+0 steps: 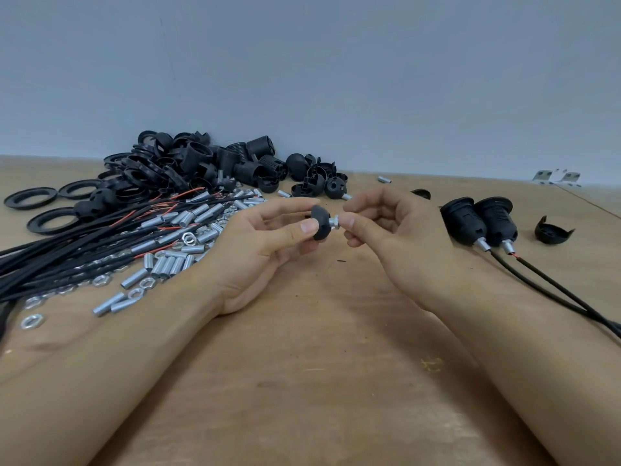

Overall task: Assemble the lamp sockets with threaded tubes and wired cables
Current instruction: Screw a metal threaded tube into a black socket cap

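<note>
Left hand (pixel 265 240) grip pinches black socket cap (pixel 319 227); right hand (pixel 383 227) grip pinches its threaded tube (pixel 334 221), above desk (pixel 302 364).

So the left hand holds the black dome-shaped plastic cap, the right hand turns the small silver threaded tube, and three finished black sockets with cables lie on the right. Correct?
Not quite: the head view shows two finished black sockets with cables on the right, not three. The rest holds.

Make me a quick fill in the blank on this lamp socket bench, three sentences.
1. The left hand holds a black ____ cap.
2. The right hand pinches a metal ____ sticking out of the cap.
3. ____ finished sockets with cables lie to the person's right.

Missing words: socket; tube; Two
</note>
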The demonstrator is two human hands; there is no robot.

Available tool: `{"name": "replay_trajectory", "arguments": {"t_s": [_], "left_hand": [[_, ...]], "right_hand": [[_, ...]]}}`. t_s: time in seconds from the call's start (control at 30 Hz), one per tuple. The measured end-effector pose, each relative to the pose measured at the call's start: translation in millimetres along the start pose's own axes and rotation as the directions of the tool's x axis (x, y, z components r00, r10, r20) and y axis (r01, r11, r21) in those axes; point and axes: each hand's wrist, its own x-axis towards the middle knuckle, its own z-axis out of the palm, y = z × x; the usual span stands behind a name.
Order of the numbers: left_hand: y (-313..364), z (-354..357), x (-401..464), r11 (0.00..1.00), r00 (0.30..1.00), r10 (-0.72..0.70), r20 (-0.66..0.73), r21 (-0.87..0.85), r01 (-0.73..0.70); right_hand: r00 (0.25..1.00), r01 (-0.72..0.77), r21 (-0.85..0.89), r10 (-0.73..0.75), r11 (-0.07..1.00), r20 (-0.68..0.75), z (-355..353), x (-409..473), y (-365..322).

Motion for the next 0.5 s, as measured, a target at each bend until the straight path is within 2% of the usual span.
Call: {"name": "replay_trajectory", "arguments": {"t_s": [0.17, 0.5], "left_hand": [[0.0, 0.5, 1.4, 1.000, 1.000, -0.013, -0.006, -0.021, 0.013], [1.7, -1.0, 4.1, 0.998, 0.999, -0.042, -0.005, -0.050, 0.041]], "right_hand": [[1.000, 0.012, -0.067, -0.013, 0.998, -0.008, 8.4, -3.2, 4.4], [1.000, 0.022, 0.034, -0.022, 0.999, -0.015, 7.3, -2.3, 4.6]]}}
